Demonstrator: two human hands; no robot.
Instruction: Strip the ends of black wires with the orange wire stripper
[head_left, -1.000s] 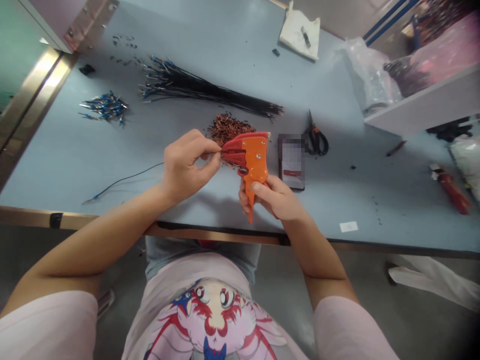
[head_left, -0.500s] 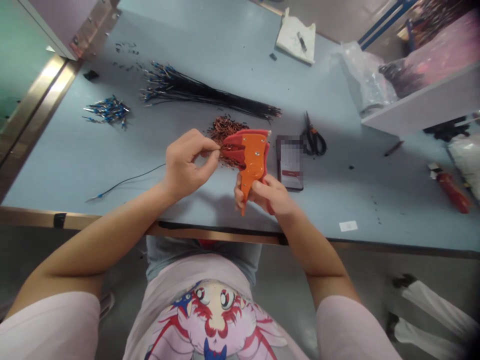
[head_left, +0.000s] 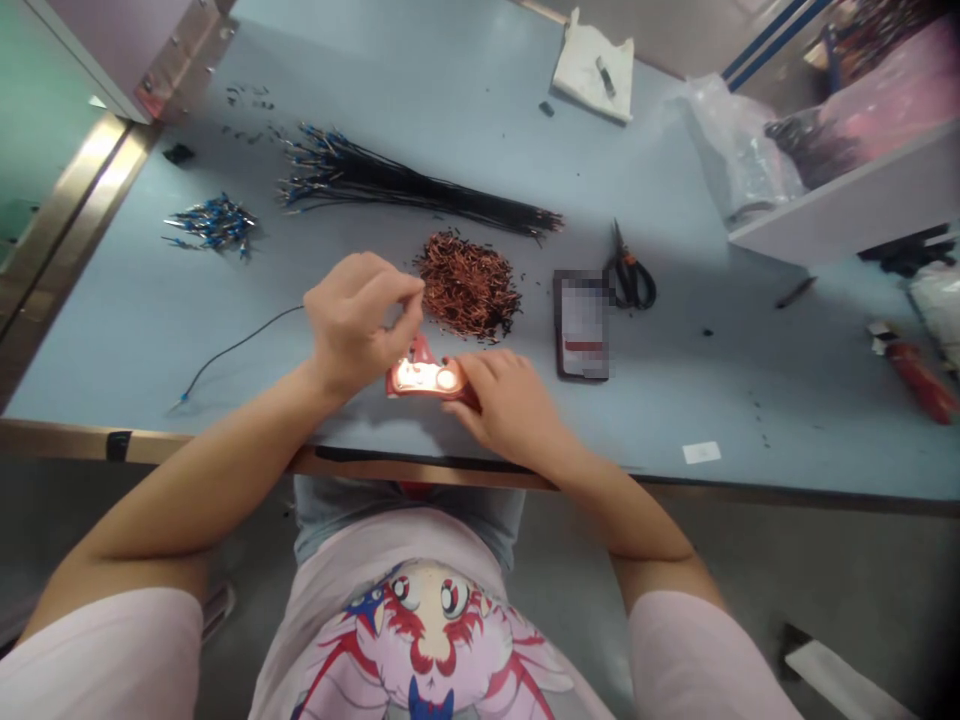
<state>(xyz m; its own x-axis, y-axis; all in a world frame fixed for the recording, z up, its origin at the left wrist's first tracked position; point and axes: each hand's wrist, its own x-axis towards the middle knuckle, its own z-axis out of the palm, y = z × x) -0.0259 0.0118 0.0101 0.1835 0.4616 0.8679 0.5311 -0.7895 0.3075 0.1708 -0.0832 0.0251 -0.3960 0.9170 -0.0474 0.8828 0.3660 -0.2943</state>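
My right hand [head_left: 504, 400] rests on the orange wire stripper [head_left: 421, 377], which lies flat on the blue table [head_left: 112, 320] near the front edge, fingers curled over its handles. My left hand [head_left: 358, 318] hovers just above the tool's left end with fingertips pinched together; what they pinch is too small to make out. A thin black wire [head_left: 232, 350] with a blue tip trails left from under that hand. Behind the hands lies a pile of copper-coloured wire scraps [head_left: 469, 284].
A bundle of black wires [head_left: 405, 185] with blue terminals lies further back, and loose blue terminals [head_left: 211, 221] at the left. A phone [head_left: 582, 322] and black scissors [head_left: 630, 275] sit right of the pile. A white shelf [head_left: 840, 210] and a red tool [head_left: 919, 378] stand at right.
My right hand has brought the wire stripper down from an upright hold onto the table. My left hand came away from its jaws, and the scrap pile is uncovered.
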